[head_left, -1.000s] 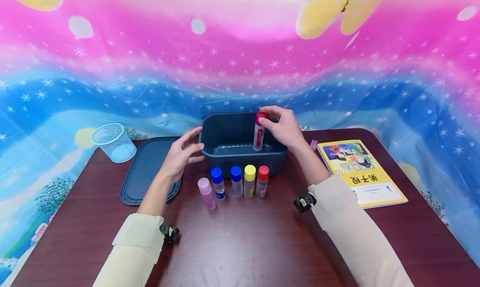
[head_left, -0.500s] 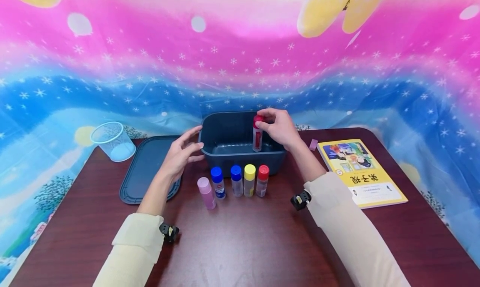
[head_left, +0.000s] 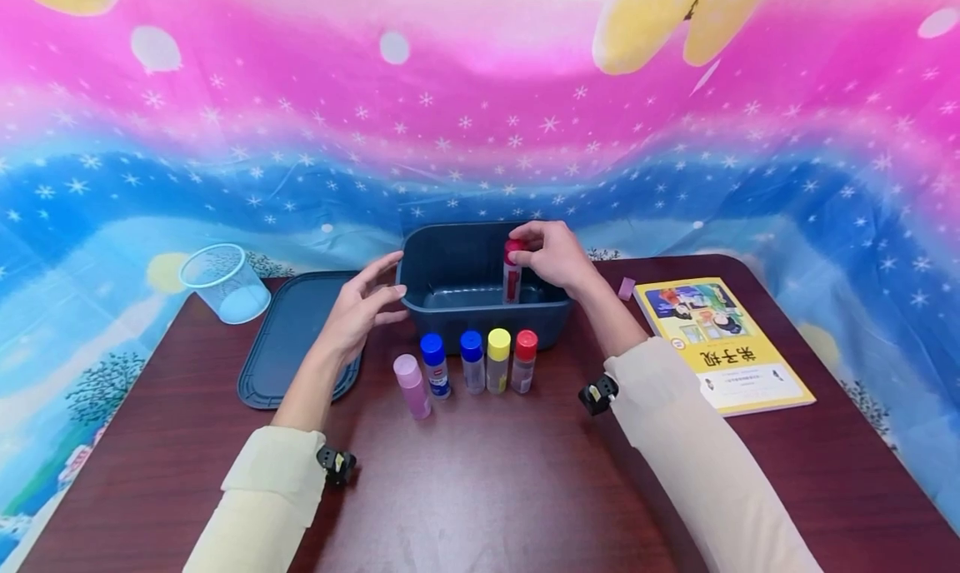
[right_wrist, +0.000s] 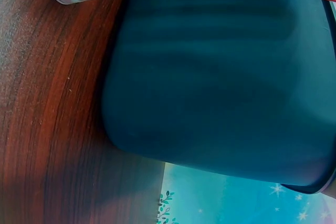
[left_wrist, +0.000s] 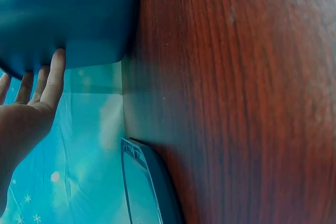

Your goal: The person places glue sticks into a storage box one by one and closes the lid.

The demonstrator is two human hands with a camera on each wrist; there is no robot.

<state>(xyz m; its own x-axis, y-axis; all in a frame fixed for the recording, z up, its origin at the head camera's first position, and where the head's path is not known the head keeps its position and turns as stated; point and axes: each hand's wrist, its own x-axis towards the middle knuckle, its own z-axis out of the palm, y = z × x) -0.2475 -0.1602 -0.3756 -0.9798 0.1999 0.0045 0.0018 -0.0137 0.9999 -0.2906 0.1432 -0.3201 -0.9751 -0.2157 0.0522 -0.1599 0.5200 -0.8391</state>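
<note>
A dark blue-grey bin [head_left: 480, 323] stands at the back of the table in the head view. My right hand [head_left: 558, 256] pinches the red cap of a glue stick [head_left: 512, 283], held upright inside the bin at its right part. Fingers of my left hand [head_left: 358, 311], fairly straight, touch the bin's left side; in the left wrist view their tips rest on the bin wall [left_wrist: 73, 19]. Before the bin, several glue sticks stand upright: one pink [head_left: 412, 387], two blue-capped [head_left: 435, 366], one yellow-capped [head_left: 498, 361], one red-capped [head_left: 524, 362]. The right wrist view hides the right hand's grip.
A flat dark lid [head_left: 292, 348] lies left of the bin, partly behind my left forearm. Beyond it is a light-blue mesh pen holder [head_left: 227, 286]. On the right lie a yellow book [head_left: 720, 348] and a small pink piece [head_left: 627, 288]. A patterned cloth [head_left: 480, 107] hangs behind the table.
My right hand has lowered the red-capped glue stick deeper into the bin and shifted slightly left. My left hand and the row of glue sticks have stayed put.
</note>
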